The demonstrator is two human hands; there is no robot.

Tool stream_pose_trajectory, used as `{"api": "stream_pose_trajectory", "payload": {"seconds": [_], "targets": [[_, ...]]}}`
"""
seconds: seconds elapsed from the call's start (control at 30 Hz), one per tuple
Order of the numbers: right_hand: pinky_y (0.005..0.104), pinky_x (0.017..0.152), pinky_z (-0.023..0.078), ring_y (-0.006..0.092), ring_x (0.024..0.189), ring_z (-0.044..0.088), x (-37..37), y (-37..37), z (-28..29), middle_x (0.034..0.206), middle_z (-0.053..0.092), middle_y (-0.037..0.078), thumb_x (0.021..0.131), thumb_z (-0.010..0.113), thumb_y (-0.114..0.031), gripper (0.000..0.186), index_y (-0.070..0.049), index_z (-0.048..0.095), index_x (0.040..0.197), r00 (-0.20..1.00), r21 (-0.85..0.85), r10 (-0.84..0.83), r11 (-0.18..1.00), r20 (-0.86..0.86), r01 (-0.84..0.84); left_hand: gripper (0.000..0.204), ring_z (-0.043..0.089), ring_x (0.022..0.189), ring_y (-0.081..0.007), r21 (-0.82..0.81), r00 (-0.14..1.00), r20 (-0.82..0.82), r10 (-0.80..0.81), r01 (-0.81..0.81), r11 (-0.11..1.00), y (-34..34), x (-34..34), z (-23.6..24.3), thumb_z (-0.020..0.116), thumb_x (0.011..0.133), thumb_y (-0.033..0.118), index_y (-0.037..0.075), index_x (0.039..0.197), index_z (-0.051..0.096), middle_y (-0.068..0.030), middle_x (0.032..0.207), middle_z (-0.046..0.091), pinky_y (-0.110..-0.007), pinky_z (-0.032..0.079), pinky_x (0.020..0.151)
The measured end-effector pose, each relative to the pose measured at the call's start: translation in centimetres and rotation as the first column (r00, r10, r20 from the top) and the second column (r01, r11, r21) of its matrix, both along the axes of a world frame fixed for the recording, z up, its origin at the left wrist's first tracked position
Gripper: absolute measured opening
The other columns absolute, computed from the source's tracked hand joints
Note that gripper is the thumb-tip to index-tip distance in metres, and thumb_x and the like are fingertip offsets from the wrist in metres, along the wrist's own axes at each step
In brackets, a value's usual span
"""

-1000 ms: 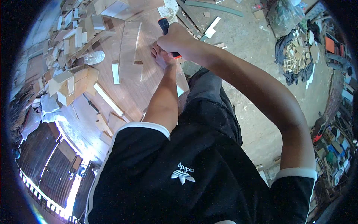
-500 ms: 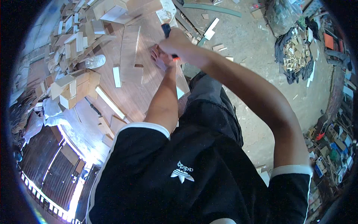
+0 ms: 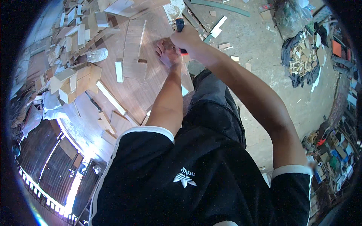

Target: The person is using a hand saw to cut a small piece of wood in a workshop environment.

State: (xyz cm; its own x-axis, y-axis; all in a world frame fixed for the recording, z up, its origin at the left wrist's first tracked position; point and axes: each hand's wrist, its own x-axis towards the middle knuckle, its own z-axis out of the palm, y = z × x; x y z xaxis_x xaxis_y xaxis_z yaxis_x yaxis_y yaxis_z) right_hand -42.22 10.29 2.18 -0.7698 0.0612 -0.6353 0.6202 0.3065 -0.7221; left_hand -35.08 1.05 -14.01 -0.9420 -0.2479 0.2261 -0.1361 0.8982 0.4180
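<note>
My right hand (image 3: 185,38) is closed around a tool with a dark blue and red handle (image 3: 180,25), held upright over the wooden worktop (image 3: 132,90). My left hand (image 3: 168,54) lies flat with fingers spread on the wood just beside and below the tool. A long thin wooden panel (image 3: 134,49) lies to the left of both hands. The tool's working end is hidden behind my hands.
Several wooden offcuts and blocks (image 3: 71,81) are piled along the left of the worktop. A narrow white strip (image 3: 110,98) lies nearer me. On the concrete floor at the right sit a heap of scraps on dark cloth (image 3: 301,60) and loose wood bits (image 3: 218,26).
The view has shifted slightly; both hands stay together at the same spot on the wood, with the right hand still gripping the tool.
</note>
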Motion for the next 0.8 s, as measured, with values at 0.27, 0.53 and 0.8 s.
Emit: {"api": "stream_pose_trajectory", "payload": {"seconds": [0.27,0.53,0.8], "targets": [[0.0332,0.036,0.035,0.0177,0.041,0.048,-0.3,1.0,1.7,0.055,0.05,0.009,0.074,0.051,0.0,0.008,-0.001,0.049,0.067,0.985,-0.194,-0.049,0.978,0.168,0.081,0.029,0.044,0.111,-0.0307,0.003,0.999,0.014,0.041,-0.041,0.999,0.2,-0.3,-0.2,0.065,0.066,0.029,0.013,0.09,0.062,-0.0067,0.117,0.047,-0.045,0.034,0.092],[0.0317,0.038,0.035,0.0158,0.044,0.048,1.7,1.5,5.3,0.057,0.05,0.008,0.074,0.05,0.0,0.003,-0.002,0.049,0.073,0.998,-0.267,-0.003,0.963,0.065,0.021,0.023,0.044,0.109,-0.0331,-0.022,0.996,-0.041,0.076,-0.077,0.997,-0.2,-0.4,-0.5,0.066,0.066,0.03,0.009,0.071,0.065,-0.0079,0.112,0.05,-0.045,0.036,0.092],[0.0324,0.037,0.034,0.0159,0.042,0.047,0.1,1.7,4.9,0.053,0.047,0.007,0.075,0.051,-0.001,0.008,-0.004,0.045,0.07,0.98,-0.297,-0.079,0.946,0.181,0.131,0.026,0.045,0.106,-0.0338,-0.061,0.997,-0.057,0.047,-0.05,0.997,0.0,-0.7,-1.0,0.064,0.064,0.022,0.009,0.087,0.064,-0.0092,0.116,0.048,-0.044,0.037,0.091]]}}
